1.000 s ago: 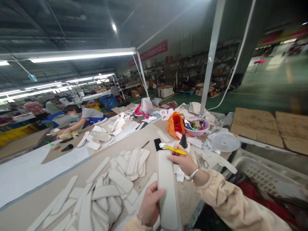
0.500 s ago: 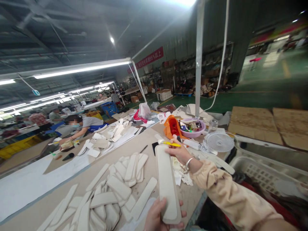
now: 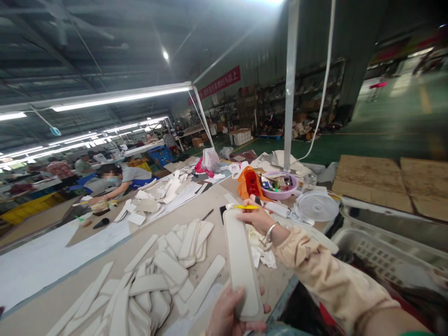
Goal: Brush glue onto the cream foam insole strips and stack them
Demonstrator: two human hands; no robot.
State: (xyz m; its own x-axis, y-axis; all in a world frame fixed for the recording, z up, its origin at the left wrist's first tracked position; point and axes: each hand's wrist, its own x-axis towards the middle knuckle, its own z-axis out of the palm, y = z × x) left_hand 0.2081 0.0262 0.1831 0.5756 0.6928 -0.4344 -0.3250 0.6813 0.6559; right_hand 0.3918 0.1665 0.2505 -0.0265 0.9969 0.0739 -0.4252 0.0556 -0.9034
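The left hand (image 3: 226, 309) is cradling a pale panel (image 3: 241, 261) at its lower end; the right hand (image 3: 259, 220) is pinching a yellow tool (image 3: 241, 206) beside the panel's upper end.

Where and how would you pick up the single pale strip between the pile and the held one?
I'd pinch the single pale strip across its long edges, near the far rounded end, coming from above: it lies flat and narrow, and that end points away from the pile.

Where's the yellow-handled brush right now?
In the head view, the yellow-handled brush is in the right hand, at the far end of the long pale strip.
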